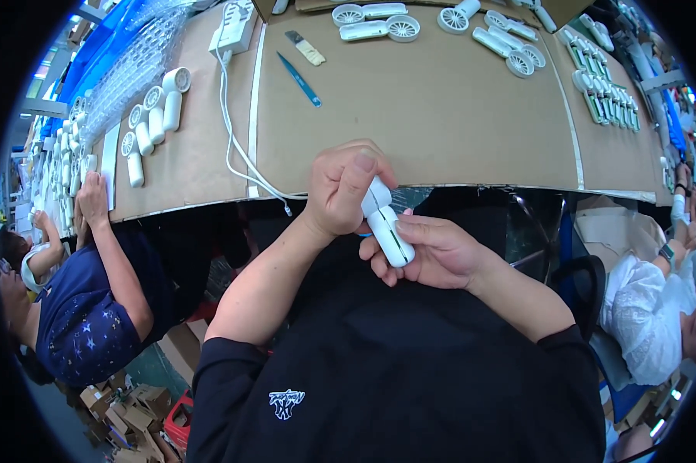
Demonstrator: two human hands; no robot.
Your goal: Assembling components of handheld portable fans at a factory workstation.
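Observation:
A white handheld fan [392, 235] is tilted between my two hands, just off the table's near edge. A narrow dark gap runs along its handle. My left hand [339, 189] is closed around the upper end, thumb on top, and hides the fan's head. Lower down, my right hand [440, 251] grips the handle, with the thumb along its side and the fingers underneath. Closest to them on the brown table [410, 116] lies the end of a white cable [267, 185].
Blue tweezers [299, 79] and a flat blade tool [305, 48] lie at the back left of the middle. White fans [379, 29] are spread along the back, with more at the left [155, 116] and open handle halves [606, 96] at the right. A co-worker sits on each side.

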